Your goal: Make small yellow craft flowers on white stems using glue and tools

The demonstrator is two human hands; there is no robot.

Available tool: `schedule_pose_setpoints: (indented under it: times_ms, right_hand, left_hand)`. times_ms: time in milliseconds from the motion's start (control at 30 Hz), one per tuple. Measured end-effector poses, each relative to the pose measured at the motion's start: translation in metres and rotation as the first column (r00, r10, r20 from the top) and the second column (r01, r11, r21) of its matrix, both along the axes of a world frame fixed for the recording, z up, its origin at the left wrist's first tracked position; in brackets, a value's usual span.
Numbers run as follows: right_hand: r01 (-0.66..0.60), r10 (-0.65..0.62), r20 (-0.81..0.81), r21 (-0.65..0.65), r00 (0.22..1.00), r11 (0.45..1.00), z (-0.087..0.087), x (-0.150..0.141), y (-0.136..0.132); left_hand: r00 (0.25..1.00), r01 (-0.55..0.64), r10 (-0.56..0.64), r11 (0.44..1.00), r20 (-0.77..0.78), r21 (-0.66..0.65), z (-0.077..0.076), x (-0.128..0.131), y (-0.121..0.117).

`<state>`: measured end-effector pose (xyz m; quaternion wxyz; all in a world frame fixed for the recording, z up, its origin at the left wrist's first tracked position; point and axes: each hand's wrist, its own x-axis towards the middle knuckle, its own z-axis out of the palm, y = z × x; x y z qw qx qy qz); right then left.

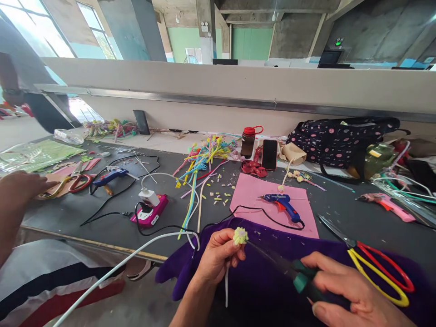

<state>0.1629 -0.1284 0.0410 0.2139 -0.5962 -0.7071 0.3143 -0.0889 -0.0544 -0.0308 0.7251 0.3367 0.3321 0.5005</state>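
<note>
My left hand (218, 256) is closed in a pinch round a small pale yellow-green fuzzy flower (240, 235) on a white stem that hangs below the fingers. My right hand (350, 295) is wrapped round the green handle of a thin dark pointed tool (282, 265), maybe pliers, whose tip reaches up to the flower. Both hands hover over a purple cloth (272, 290) at the near table edge.
A blue glue gun (282, 204) lies on a pink sheet (254, 195). Red-and-yellow scissors (378, 268) sit at right. Coloured pipe cleaners (200, 159), cables, a pink power strip (150, 213), phone, bottle and spotted bag (340, 141) crowd the table. Another person's hand (20, 188) rests at left.
</note>
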Motion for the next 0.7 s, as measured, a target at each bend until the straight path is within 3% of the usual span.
schedule_pose_setpoints:
  times_ms: [333, 500, 700]
  right_hand:
    - [-0.044, 0.043, 0.159, 0.001, 0.986, 0.999, -0.005, 0.014, -0.004]
    - [-0.144, 0.146, 0.241, -0.024, 0.959, 0.989, -0.002, 0.022, 0.0]
    - [-0.266, 0.222, 0.327, 0.095, 0.919, 0.959, 0.004, 0.023, 0.004]
  left_hand:
    - [0.995, 0.057, -0.052, 0.996, -0.087, 0.061, 0.004, -0.012, 0.002]
    - [0.963, 0.138, -0.107, 0.984, -0.246, 0.112, 0.015, -0.02, 0.003]
    - [0.904, 0.275, -0.19, 0.944, -0.382, 0.182, 0.027, -0.026, 0.004]
